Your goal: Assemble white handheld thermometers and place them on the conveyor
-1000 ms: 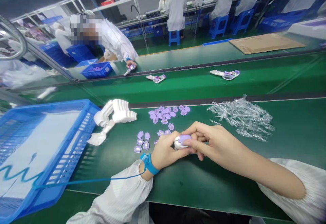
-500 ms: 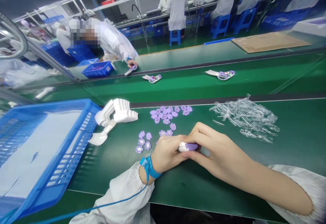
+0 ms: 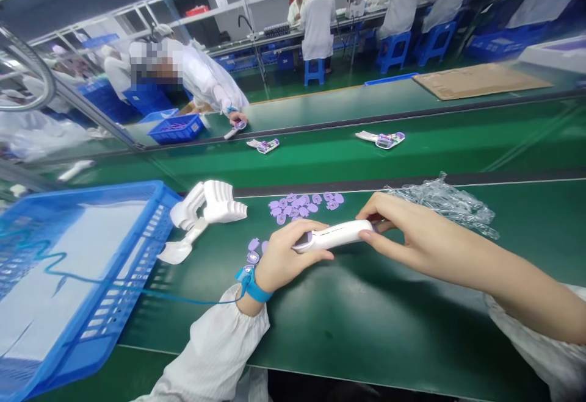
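A white and purple handheld device (image 3: 341, 235), its dark window facing left, is held lengthwise above the green worktop. My left hand (image 3: 288, 252) wraps the window end, wearing a blue wrist strap with a coiled cord. At the other end, my right hand (image 3: 389, 225) pinches the device between thumb and fingers; its far tip is hidden. Beyond my left hand lie several small purple plastic pieces (image 3: 300, 205), some covered by that hand. White curved shells (image 3: 220, 202) are stacked to their left. Clear plastic pieces (image 3: 451, 201) form a pile behind my right forearm.
A blue perforated basket (image 3: 132, 268) with a white sheet inside stands at left. Two part-built devices, one nearer the right (image 3: 384, 139), lie on the green conveyor (image 3: 315, 158). Across it a co-worker (image 3: 201, 72) reaches toward another device. Cardboard (image 3: 480, 80) lies at the far right.
The device has turned from end-on to lengthwise, and my hands have moved apart along it. My right hand is slightly higher and further right. The part-built devices on the conveyor have shifted left.
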The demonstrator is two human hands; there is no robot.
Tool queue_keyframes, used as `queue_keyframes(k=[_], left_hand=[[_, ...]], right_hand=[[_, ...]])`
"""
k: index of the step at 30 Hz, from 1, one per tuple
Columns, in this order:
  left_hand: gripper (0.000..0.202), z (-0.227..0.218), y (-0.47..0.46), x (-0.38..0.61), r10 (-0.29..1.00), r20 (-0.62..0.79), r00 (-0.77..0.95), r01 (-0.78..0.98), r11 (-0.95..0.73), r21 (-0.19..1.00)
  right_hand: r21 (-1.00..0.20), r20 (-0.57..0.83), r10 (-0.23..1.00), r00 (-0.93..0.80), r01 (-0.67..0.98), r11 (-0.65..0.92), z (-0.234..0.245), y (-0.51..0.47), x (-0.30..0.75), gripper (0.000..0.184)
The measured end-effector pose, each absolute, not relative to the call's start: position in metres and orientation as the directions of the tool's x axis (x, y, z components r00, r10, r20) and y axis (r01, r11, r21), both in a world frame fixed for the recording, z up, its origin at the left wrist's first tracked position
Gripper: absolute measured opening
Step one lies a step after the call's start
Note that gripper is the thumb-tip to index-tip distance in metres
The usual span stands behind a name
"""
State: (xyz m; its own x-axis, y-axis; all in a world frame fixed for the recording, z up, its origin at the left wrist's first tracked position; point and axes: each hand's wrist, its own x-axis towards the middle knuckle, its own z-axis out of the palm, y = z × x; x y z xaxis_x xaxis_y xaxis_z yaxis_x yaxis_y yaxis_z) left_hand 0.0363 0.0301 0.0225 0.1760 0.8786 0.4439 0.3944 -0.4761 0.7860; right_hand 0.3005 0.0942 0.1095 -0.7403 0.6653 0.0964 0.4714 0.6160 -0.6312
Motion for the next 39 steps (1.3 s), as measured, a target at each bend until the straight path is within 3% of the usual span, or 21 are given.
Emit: queue_keyframes(k=[2,5,9,16,21,25,28,30,33,39], left_hand=[[0.034,0.022,0.029,0.038,0.864,0.438,0.249,0.428,-0.504,0.750],[0.032,0.022,0.028,0.039,0.859,0.405,0.313,0.477,-0.511,0.715],[0.030,0.025,0.028,0.037,0.877,0.379,0.295,0.466,-0.478,0.745],[0.018,0.022,0.018,0.050,0.849,0.503,0.161,0.534,-0.503,0.679],[0.026,0.020,0.024,0.045,0.808,0.571,0.143,0.535,-0.549,0.642],[0.063,0.013,0.033,0.033,0.729,0.674,0.119,0.574,-0.604,0.553],[0.042,0.008,0.039,0.024,0.699,0.683,0.211,0.586,-0.650,0.484],[0.035,0.006,0.041,0.021,0.679,0.685,0.263,0.567,-0.683,0.460],[0.034,0.007,0.040,0.022,0.633,0.709,0.311,0.528,-0.735,0.424],[0.030,0.008,0.024,0.039,0.617,0.760,0.204,0.564,-0.709,0.423]], right_hand=[[-0.613,-0.018,0.636,-0.771,0.511,0.602,0.104,0.091,0.297,0.027],[-0.617,-0.045,0.609,-0.792,0.501,0.607,0.087,0.086,0.287,0.031],[-0.583,0.044,0.621,-0.783,0.485,0.652,0.068,0.087,0.281,0.034],[-0.572,0.281,0.700,-0.656,0.472,0.671,0.049,0.077,0.268,0.027],[-0.600,0.307,0.695,-0.650,0.435,0.671,0.050,0.077,0.263,0.030],[-0.812,0.059,0.851,-0.522,0.471,0.345,0.067,0.092,0.271,0.042],[-0.926,-0.249,0.787,-0.565,0.376,-0.023,0.075,0.105,0.279,0.059],[-0.916,-0.401,0.623,-0.671,0.313,-0.251,0.074,0.110,0.281,0.061],[-0.836,-0.490,0.464,-0.738,0.246,-0.490,0.064,0.109,0.280,0.056],[-0.757,-0.514,0.426,-0.744,0.159,-0.634,0.048,0.096,0.274,0.047]])
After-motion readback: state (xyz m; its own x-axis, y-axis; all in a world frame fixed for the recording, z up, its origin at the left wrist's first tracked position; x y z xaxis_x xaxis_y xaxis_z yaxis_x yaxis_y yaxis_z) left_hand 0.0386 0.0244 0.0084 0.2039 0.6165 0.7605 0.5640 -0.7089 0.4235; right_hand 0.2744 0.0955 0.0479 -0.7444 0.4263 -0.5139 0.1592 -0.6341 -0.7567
